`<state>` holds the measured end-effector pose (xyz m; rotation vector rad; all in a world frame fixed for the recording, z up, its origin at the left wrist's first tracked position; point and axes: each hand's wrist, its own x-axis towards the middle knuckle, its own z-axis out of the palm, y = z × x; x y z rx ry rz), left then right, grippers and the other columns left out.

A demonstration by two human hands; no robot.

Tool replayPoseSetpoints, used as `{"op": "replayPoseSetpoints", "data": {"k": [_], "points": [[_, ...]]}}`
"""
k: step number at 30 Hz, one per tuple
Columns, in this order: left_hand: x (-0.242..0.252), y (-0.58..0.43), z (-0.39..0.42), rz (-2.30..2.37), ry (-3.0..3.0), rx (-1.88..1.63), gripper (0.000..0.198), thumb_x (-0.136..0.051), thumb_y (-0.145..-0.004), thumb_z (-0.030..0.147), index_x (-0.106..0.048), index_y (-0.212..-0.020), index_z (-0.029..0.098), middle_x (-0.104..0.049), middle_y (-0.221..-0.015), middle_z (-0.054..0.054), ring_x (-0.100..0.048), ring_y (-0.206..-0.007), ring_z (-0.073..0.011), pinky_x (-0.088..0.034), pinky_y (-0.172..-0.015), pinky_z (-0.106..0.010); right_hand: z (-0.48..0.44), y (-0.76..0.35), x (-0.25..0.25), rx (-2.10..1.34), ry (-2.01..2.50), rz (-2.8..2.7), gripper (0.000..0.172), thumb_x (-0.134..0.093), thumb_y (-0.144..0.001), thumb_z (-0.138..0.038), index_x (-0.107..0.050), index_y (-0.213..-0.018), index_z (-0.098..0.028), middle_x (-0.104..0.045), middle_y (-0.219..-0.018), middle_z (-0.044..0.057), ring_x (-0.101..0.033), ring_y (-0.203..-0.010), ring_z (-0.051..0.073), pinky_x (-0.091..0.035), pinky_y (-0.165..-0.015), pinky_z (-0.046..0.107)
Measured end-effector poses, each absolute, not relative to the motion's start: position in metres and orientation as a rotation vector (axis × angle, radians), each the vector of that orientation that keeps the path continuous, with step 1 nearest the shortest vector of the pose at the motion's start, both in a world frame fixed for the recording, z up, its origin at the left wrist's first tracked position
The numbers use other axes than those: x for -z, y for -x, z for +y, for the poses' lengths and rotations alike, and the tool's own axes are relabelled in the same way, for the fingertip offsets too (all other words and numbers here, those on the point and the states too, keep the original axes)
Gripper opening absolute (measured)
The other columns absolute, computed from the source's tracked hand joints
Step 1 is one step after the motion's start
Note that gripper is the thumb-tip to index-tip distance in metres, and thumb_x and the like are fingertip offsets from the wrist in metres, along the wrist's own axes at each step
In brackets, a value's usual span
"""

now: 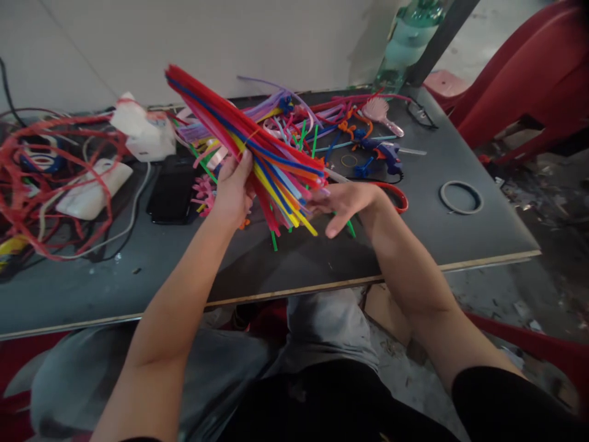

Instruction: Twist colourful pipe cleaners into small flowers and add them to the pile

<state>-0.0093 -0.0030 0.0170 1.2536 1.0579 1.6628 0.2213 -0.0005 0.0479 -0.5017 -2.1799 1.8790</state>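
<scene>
My left hand [237, 184] is closed around the middle of a thick bundle of pipe cleaners [276, 150], mostly red, with blue, yellow, orange and pale blue ones among them. A thin yellowish band circles the bundle just above my fingers. The bundle slants above the table, its upper end to the left and its loose ends fanned out to the right. Beside those loose ends is my right hand [345, 199], its thumb apart from the fingers; some fingertips are hidden behind the ends. Green pipe cleaners [275, 240] stick out below the bundle.
Loose pipe cleaners lie behind the bundle. At right are a blue glue gun [384, 153], a pink hairbrush [383, 115], a tape ring [461, 197] and a green bottle [407, 43]. At left are a black phone [171, 195], a white charger [150, 138] and tangled red cord [108, 202].
</scene>
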Motion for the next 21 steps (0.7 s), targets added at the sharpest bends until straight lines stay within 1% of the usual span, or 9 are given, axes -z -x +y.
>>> {"op": "replayPoseSetpoints", "data": {"k": [1,3,4,6,11,13,16,19,21], "points": [[-0.017,0.013,-0.001,1.034,-1.244,-1.645,0.053,-0.075,-0.076,0.072,-0.070,-0.098,0.024,-0.071,-0.101,-0.006,-0.066,-0.122,-0.0295,-0.061,-0.095,-0.042,0.007,-0.226,-0.045,-1.840,0.566,-2.123,0.068,-0.092,-0.044,-0.066,-0.069,-0.088,-0.019,-0.072,-0.079,0.001,-0.069,-0.076,0.017,-0.056,-0.065,0.029],[-0.018,0.016,0.003,1.012,-1.253,-1.607,0.054,-0.075,-0.074,0.074,-0.070,-0.096,0.024,-0.071,-0.098,-0.005,-0.066,-0.123,-0.0296,-0.061,-0.096,-0.043,0.021,-0.229,-0.036,-1.546,0.828,-1.791,0.061,-0.069,-0.070,-0.080,-0.063,-0.071,-0.020,-0.061,-0.061,-0.001,-0.060,-0.057,0.011,-0.044,-0.050,0.024],[-0.018,0.016,0.005,1.020,-1.268,-1.593,0.056,-0.075,-0.074,0.075,-0.070,-0.094,0.023,-0.070,-0.096,-0.005,-0.066,-0.122,-0.0297,-0.060,-0.096,-0.044,0.027,-0.228,-0.031,-1.459,0.892,-1.697,0.064,-0.050,-0.085,-0.081,-0.059,-0.067,-0.020,-0.055,-0.056,-0.002,-0.056,-0.053,0.009,-0.039,-0.047,0.023],[-0.018,0.012,0.008,1.055,-1.302,-1.569,0.057,-0.074,-0.074,0.076,-0.069,-0.089,0.021,-0.069,-0.091,-0.004,-0.067,-0.118,-0.0300,-0.060,-0.094,-0.045,0.035,-0.221,-0.022,-1.323,0.996,-1.560,0.065,-0.032,-0.097,-0.074,-0.060,-0.072,-0.021,-0.057,-0.060,0.000,-0.057,-0.055,0.010,-0.040,-0.048,0.024],[-0.015,-0.003,0.010,1.100,-1.341,-1.511,0.055,-0.075,-0.074,0.073,-0.062,-0.071,0.020,-0.063,-0.074,-0.002,-0.071,-0.097,-0.0269,-0.061,-0.081,-0.037,0.019,-0.193,-0.018,-1.224,1.007,-1.521,0.051,-0.059,-0.088,-0.069,-0.066,-0.105,-0.021,-0.072,-0.095,0.004,-0.068,-0.084,0.016,-0.056,-0.069,0.029],[-0.012,-0.007,0.008,1.117,-1.344,-1.506,0.054,-0.076,-0.076,0.070,-0.057,-0.065,0.021,-0.059,-0.068,-0.001,-0.071,-0.088,-0.0243,-0.060,-0.075,-0.034,0.008,-0.184,-0.020,-1.311,0.926,-1.583,0.051,-0.074,-0.078,-0.063,-0.067,-0.103,-0.019,-0.073,-0.095,0.004,-0.070,-0.092,0.019,-0.059,-0.081,0.033],[-0.007,-0.009,0.002,1.145,-1.373,-1.512,0.050,-0.078,-0.078,0.064,-0.054,-0.064,0.022,-0.057,-0.067,0.000,-0.071,-0.087,-0.0230,-0.060,-0.076,-0.032,0.001,-0.177,-0.019,-1.410,0.862,-1.569,0.043,-0.079,-0.074,-0.054,-0.069,-0.094,-0.018,-0.073,-0.087,0.004,-0.070,-0.090,0.020,-0.060,-0.085,0.036],[-0.006,-0.007,-0.004,1.168,-1.479,-1.486,0.043,-0.084,-0.073,0.059,-0.062,-0.076,0.022,-0.065,-0.078,-0.001,-0.071,-0.099,-0.0256,-0.059,-0.088,-0.035,0.002,-0.176,-0.015,-1.365,0.913,-1.527,0.035,-0.083,-0.071,-0.046,-0.068,-0.086,-0.018,-0.072,-0.081,0.003,-0.070,-0.085,0.019,-0.060,-0.082,0.035],[-0.006,-0.004,-0.007,1.159,-1.541,-1.451,0.050,-0.091,-0.065,0.056,-0.067,-0.092,0.022,-0.071,-0.090,-0.003,-0.071,-0.105,-0.0276,-0.058,-0.095,-0.039,0.003,-0.175,-0.013,-1.321,0.955,-1.500,0.035,-0.086,-0.069,-0.047,-0.067,-0.079,-0.019,-0.070,-0.076,0.002,-0.069,-0.083,0.019,-0.060,-0.076,0.033]]}}
